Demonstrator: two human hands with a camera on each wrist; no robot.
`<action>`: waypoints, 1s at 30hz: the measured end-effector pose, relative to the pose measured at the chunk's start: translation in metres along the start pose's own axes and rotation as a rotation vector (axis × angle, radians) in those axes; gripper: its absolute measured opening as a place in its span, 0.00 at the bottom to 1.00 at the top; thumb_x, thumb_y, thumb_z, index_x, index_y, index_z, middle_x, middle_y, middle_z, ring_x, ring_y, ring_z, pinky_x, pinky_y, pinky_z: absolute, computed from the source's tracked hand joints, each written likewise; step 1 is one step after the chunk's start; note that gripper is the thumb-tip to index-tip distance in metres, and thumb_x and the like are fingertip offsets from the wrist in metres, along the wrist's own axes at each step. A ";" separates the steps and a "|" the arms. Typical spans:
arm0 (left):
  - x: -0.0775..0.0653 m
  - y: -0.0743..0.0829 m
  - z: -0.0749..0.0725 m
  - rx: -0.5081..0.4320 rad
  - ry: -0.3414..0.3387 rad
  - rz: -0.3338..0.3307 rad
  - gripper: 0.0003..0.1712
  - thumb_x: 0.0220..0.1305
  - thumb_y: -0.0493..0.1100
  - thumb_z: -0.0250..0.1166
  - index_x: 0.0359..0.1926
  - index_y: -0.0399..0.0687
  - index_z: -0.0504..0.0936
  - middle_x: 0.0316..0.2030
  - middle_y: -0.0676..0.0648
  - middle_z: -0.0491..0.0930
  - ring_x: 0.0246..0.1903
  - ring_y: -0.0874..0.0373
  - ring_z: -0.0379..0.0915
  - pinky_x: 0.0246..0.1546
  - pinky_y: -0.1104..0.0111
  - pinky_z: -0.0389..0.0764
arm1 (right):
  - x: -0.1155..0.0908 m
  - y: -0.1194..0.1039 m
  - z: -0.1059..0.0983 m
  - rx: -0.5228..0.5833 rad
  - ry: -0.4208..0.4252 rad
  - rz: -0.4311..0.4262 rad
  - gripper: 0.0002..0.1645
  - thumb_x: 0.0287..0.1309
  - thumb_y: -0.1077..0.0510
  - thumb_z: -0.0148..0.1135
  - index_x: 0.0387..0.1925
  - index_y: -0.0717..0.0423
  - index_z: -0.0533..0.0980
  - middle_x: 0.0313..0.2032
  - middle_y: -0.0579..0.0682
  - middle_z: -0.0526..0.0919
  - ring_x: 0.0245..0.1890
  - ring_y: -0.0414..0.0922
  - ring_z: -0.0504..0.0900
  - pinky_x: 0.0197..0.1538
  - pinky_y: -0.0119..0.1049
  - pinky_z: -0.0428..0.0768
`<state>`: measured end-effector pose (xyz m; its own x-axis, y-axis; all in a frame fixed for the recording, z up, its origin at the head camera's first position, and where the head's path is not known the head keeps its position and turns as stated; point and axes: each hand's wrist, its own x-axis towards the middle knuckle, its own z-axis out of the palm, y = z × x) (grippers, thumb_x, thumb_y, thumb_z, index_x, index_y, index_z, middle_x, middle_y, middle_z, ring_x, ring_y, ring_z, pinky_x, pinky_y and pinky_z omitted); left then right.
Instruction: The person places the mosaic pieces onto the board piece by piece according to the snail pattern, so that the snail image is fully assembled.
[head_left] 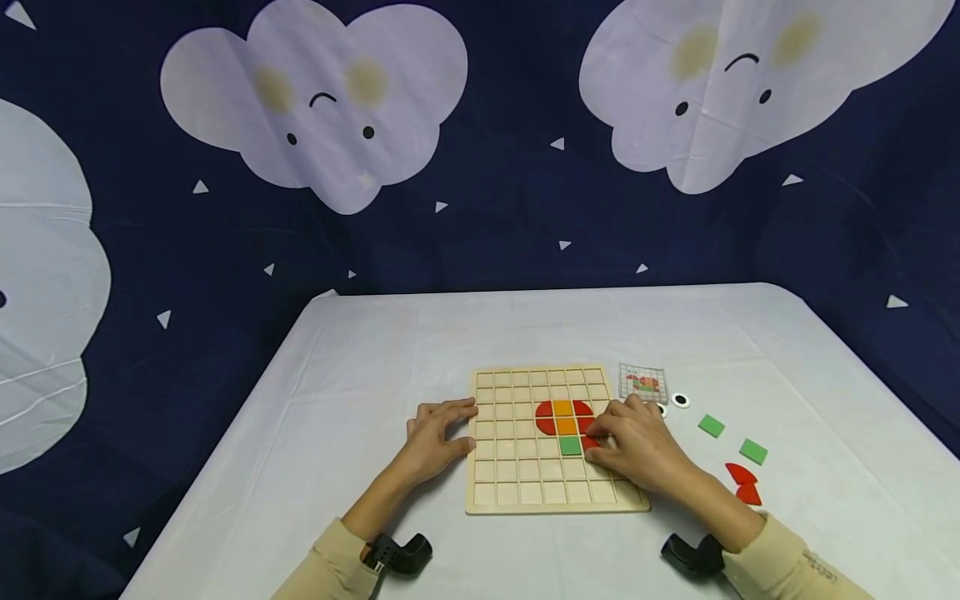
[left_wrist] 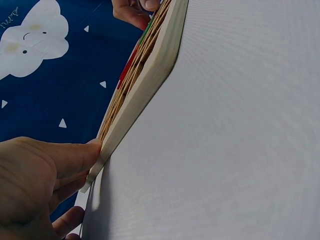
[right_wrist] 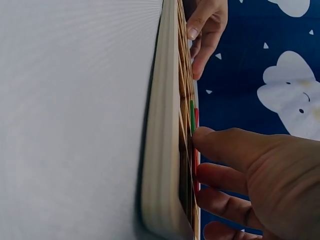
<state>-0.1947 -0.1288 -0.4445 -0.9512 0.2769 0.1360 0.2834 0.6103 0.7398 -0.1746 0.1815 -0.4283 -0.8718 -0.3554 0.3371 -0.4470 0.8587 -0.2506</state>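
A square wooden grid board [head_left: 517,497] lies on the table with red, orange and green pieces set in its cells. My left hand [head_left: 435,435] rests against the board's left edge, thumb and fingers spread along it. Over the right part of the board, my right hand [head_left: 643,442] pinches a red quarter-circle piece [head_left: 591,442] between thumb and fingertips. That piece is beside a green square [head_left: 571,446], below two orange squares [head_left: 565,417] flanked by red curved pieces [head_left: 545,418]. In the right wrist view, the thumb and fingertips [right_wrist: 202,137] are right at the board's surface.
A small gridded pattern card [head_left: 642,383] lies past the board's upper right corner. White-and-black eye discs [head_left: 680,401] are near it, one partly behind the right hand. Loose green squares [head_left: 711,426] and red quarter-circles [head_left: 742,473] lie to the right on the white table [head_left: 390,342].
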 end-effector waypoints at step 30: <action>0.000 0.000 0.000 -0.005 0.001 0.005 0.27 0.53 0.40 0.68 0.57 0.47 0.78 0.63 0.54 0.71 0.52 0.55 0.58 0.48 0.56 0.50 | -0.041 0.087 -0.047 -0.052 -0.031 0.290 0.26 0.43 0.50 0.71 0.43 0.60 0.81 0.41 0.62 0.81 0.41 0.58 0.71 0.41 0.50 0.60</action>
<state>-0.1952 -0.1288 -0.4447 -0.9499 0.2791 0.1404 0.2876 0.6054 0.7422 -0.1679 0.2878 -0.4210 -0.9677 -0.1032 0.2299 -0.1684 0.9434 -0.2857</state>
